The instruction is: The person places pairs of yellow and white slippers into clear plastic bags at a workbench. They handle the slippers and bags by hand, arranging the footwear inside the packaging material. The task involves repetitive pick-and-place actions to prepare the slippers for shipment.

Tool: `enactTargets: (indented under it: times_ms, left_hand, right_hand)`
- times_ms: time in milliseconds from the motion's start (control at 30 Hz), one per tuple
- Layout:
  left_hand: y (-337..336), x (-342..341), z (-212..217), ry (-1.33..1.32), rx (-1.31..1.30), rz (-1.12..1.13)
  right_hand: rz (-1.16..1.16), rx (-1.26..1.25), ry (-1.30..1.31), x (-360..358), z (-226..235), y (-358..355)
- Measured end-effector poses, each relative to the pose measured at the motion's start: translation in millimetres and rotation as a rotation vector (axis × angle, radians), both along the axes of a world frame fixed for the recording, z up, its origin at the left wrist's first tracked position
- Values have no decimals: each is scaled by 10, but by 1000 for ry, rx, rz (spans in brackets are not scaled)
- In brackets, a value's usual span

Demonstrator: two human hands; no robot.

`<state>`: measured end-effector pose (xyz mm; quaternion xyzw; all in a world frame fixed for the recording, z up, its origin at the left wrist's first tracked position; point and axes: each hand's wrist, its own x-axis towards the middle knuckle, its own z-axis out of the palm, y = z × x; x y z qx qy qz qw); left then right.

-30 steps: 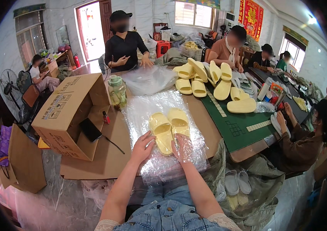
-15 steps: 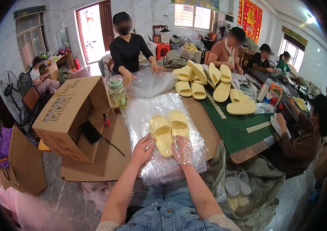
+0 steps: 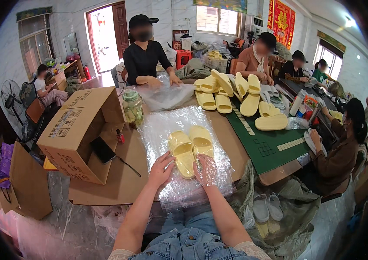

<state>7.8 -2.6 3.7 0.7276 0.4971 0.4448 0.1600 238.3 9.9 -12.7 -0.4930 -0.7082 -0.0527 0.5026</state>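
Observation:
A pair of pale yellow slippers lies side by side, toes away from me, on a stack of clear plastic bags [image 3: 153, 130]. My left hand [image 3: 162, 168] lies flat beside the left slipper [image 3: 181, 149], fingers stretched and their tips close to its edge. Over the heel of the right slipper [image 3: 201, 141] is my right hand [image 3: 204, 170], closed on it. Shiny clear film covers this hand and at least part of the slippers; the heel under my palm is hidden.
An open cardboard box [image 3: 69, 147] stands left, with a black phone [image 3: 102, 150] by its flap. Beyond it is a glass jar [image 3: 132, 106]. More yellow slippers [image 3: 249, 104] are heaped on a green mat [image 3: 259, 145]. A co-worker [image 3: 147, 60] across the table handles plastic sheets [image 3: 168, 96].
My hands and the slipper pair stay almost still. The co-worker across the table has raised their head and drawn their hands closer together over the plastic.

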Motion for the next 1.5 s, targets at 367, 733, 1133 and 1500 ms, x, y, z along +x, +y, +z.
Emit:
enactTargets:
  times_ms: [367,733,1133,1500]
  left_hand:
    - [-11,-11,9,-3,-9,-1]
    - [-12,-31,-60,-4,19,17]
    - [-14,-25,1,-37,-14,0]
    - [-31,-7,68,-10,35,-4]
  right_hand:
    - [-11,38,-14,-6,-45,18]
    - [132,-26,-387,55,214,-850]
    - [245,-207,-30,-102,1314,-408]
    - [-152,-469,-251,-342,408,759]
